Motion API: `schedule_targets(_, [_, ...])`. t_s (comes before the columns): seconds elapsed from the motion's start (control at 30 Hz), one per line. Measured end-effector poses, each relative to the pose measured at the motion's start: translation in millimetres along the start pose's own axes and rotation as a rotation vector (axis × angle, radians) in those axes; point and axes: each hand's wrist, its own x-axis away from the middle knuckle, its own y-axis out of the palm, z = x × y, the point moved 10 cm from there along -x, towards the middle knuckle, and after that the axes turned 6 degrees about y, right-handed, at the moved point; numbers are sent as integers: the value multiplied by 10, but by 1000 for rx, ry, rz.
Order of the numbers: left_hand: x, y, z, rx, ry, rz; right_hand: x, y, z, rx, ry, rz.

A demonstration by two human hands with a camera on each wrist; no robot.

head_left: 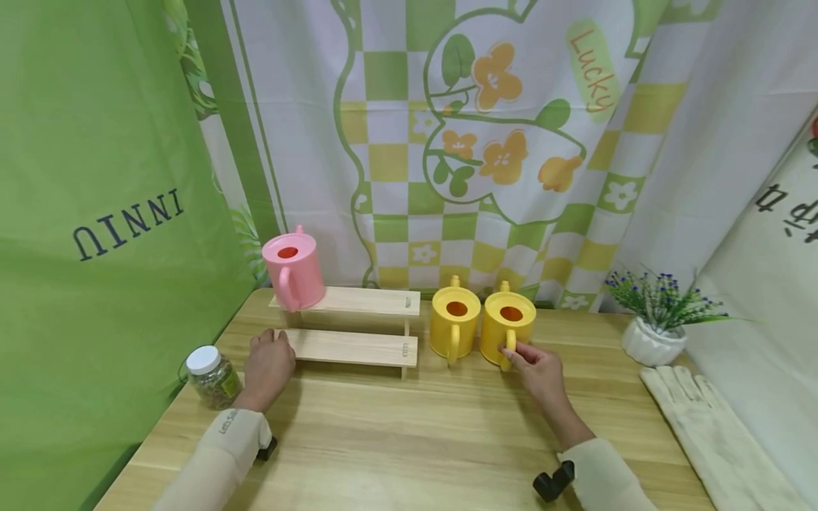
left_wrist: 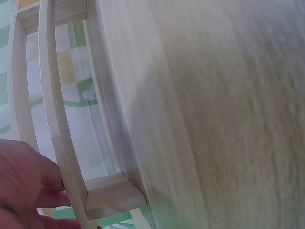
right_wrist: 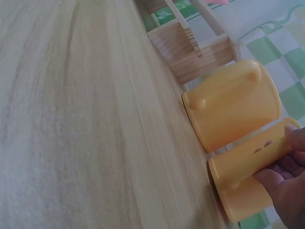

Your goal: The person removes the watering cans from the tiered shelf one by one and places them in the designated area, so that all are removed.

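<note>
Head view: the right hand [head_left: 540, 369] of a person pinches the loop handle [head_left: 510, 349] of a yellow, cylindrical, plastic-looking can [head_left: 492, 330] with a round top opening, the can upright at the fingertips over a pale wood-grain table [head_left: 383, 440]. Just left of those fingers stands a matching yellow cylindrical can [head_left: 441, 330], its handle also facing the person; whether the two bodies touch is hard to tell. Left wrist view shows the thumb and fingers of the left hand [head_left: 270, 363] curled round the lower front board of a two-tier, pale wooden rack [head_left: 345, 348], at its left end. Above and beyond those fingers, a pink cylindrical can [head_left: 303, 277] stands upright near the end of the upper board. Trouble looks likeliest there: a tug or lift by the left fingers could shake the rack and topple the pink can. A sideways swing of the right fingers could knock the neighbouring yellow can, and a pinch on the handle alone might let its can tilt if raised. Left of the left hand, a clear, white-lidded jar [head_left: 217, 382] stands close enough for a stray wrist to catch.
</note>
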Motion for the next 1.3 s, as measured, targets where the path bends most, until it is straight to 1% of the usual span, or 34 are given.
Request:
schedule_targets(0.13, [14,-14,1,0,3,8,-21,18,9,40,-5,-23])
schedule_targets(0.2, [19,-15,-6,-3,0,9,-24,17,-12,92,-20,-36])
schedule_targets(0.3, [26,-3,-17,-11,-2,-1,-3,0,-68,193,-31,-55])
schedule_targets(0.4, [27,20,-22,-16,0,-19,46,-29,-155,346,-48,-78])
schedule_targets(0.47, [23,34,-24,-17,-2,-32,78,-90,-250,429,-77,-61])
schedule_targets(0.53, [19,48,-32,-19,-12,-44,113,-186,-414,468,-142,7])
schedule_targets(0.6, [22,48,-31,-27,-16,-49,149,-295,-639,434,-217,114])
schedule_targets(0.63, [24,46,-31,-31,-19,-51,175,-329,-782,400,-268,162])
schedule_targets(0.67, [26,44,-31,-36,-20,-52,211,-336,-939,362,-316,195])
schedule_targets(0.73, [36,35,-37,-45,-17,-46,291,-270,-1283,252,-422,228])
schedule_targets(0.77, [42,26,-40,-48,-15,-38,328,-191,-1458,205,-476,226])
schedule_targets(0.83, [52,32,-56,-47,-12,-34,413,51,-1798,122,-572,180])
schedule_targets(0.9, [72,43,-78,-48,-7,-25,475,392,-2072,52,-628,102])
schedule_targets(0.93, [83,45,-91,-46,-9,-20,491,597,-2179,30,-641,55])
schedule_targets(0.97, [92,41,-97,-48,-5,-11,505,816,-2270,8,-638,0])
schedule_targets(1.03, [99,30,-89,-67,17,8,514,1270,-2396,-14,-595,-104])
schedule_targets(1.1, [91,7,-51,-99,54,34,516,1701,-2478,-7,-552,-178])
schedule_targets(1.17, [67,-3,7,-126,96,55,519,2061,-2524,7,-511,-219])
schedule_targets(1.2, [49,-1,27,-132,104,59,523,2217,-2541,10,-493,-231])
schedule_targets(1.23, [32,-4,44,-136,106,66,533,2361,-2554,0,-478,-241])
schedule_targets(1.3, [10,6,54,-129,85,69,558,2623,-2561,-1,-446,-253])
